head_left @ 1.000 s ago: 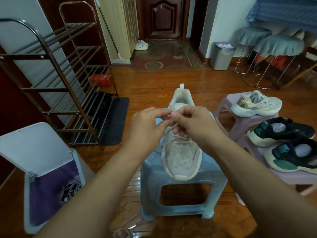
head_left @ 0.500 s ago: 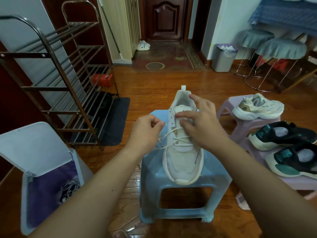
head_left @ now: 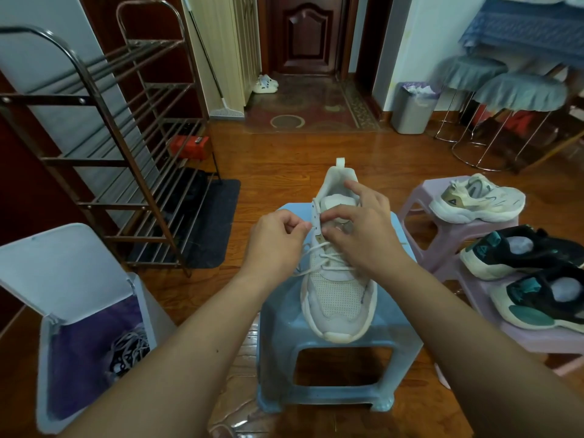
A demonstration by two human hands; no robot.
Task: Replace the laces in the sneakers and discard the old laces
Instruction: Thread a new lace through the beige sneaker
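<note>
A white sneaker [head_left: 339,298] stands on a light blue plastic stool [head_left: 341,358], toe towards me. A white lace [head_left: 319,259] crosses its lower eyelets. My left hand [head_left: 278,241] pinches the lace end right beside an upper eyelet on the sneaker's left side. My right hand [head_left: 360,235] holds the tongue and upper at the opening, thumb and fingers curled on it, index finger stretched towards the heel. An open white bin [head_left: 47,279] with a purple liner stands at the lower left; old laces [head_left: 129,349] lie tangled inside it.
A second white sneaker [head_left: 477,199] sits on a lilac stool [head_left: 420,200] to the right. Two black and teal sneakers [head_left: 521,251] lie on another lilac stool nearer me. A metal shoe rack [head_left: 104,147] stands at the left, a grey bin [head_left: 412,109] and round stools behind.
My hands parted from a joined grip above the laces. The left hand moved to the left eyelet with the lace end; the right hand settled on the tongue.
</note>
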